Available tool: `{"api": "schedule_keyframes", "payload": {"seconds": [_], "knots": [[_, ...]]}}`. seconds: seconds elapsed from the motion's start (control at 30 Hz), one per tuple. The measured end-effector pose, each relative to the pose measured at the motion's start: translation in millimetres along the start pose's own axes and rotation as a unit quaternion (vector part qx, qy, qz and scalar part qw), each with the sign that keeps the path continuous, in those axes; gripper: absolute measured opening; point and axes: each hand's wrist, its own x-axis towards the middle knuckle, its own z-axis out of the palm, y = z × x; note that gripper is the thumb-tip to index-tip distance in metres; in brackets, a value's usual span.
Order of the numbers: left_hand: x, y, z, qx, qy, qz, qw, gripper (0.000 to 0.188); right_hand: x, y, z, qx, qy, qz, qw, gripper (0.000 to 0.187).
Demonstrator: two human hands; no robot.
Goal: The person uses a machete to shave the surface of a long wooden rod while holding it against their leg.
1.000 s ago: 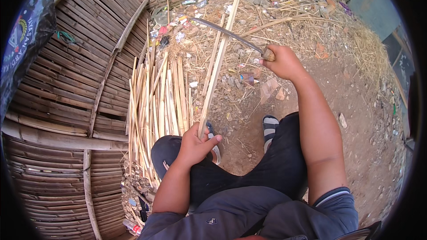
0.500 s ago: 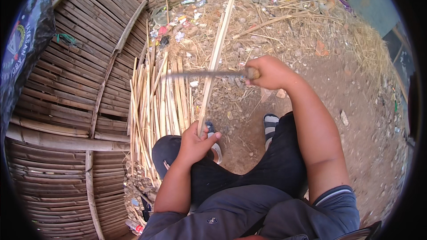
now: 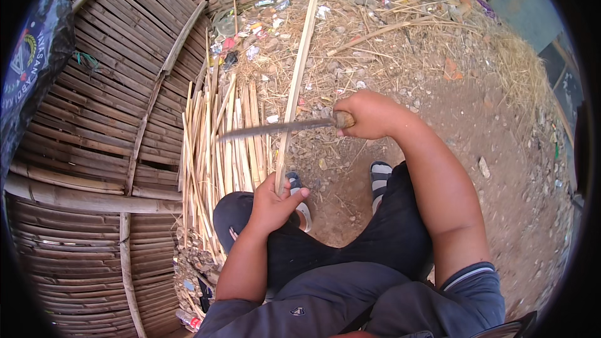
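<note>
Split bamboo strips [image 3: 216, 144] piled on the dirt at left. Left hand [image 3: 270, 203], grip wrapped round the near end of a long bamboo slat [image 3: 299, 69] (long axis pointing away, upward). Right hand [image 3: 369, 114], fist closed on a knife [image 3: 282, 128], blade pointing left, crossing the slat.

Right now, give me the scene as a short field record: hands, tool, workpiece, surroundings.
left hand: grips the lower end of a long bamboo strip, held at the knee
right hand: holds a machete by the handle
blade: lies across the strip, pointing to the person's left
pile: split bamboo strips on the ground
left side: woven bamboo panel
ground: dirt, dry straw, litter
</note>
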Motion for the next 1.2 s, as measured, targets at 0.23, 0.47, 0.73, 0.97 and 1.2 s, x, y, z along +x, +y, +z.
{"api": "schedule_keyframes", "payload": {"seconds": [0.23,0.47,0.73,0.97,1.2], "knots": [[-0.6,-2.0,-4.1,0.027,-0.009,-0.009,1.000,0.040,-9.1,22.3,-14.3,0.054,0.112,0.068,0.990,0.038],[0.2,-3.1,-2.7,0.010,-0.023,0.001,1.000,0.041,-11.4,46.0,-21.6,0.058,0.231,0.171,0.956,0.039],[-1.2,-0.6,-4.3,-0.001,-0.015,-0.001,1.000,0.041,-3.9,2.2,-3.3,0.019,0.001,-0.001,1.000,0.034],[-1.1,-2.8,-6.3,0.045,-0.026,-0.012,0.999,0.040,-7.2,38.1,-16.7,0.067,0.137,0.081,0.985,0.035],[-2.0,3.7,-2.4,0.030,-0.031,0.001,0.999,0.039,-9.6,46.1,-19.9,0.073,0.186,0.122,0.972,0.035]]}}
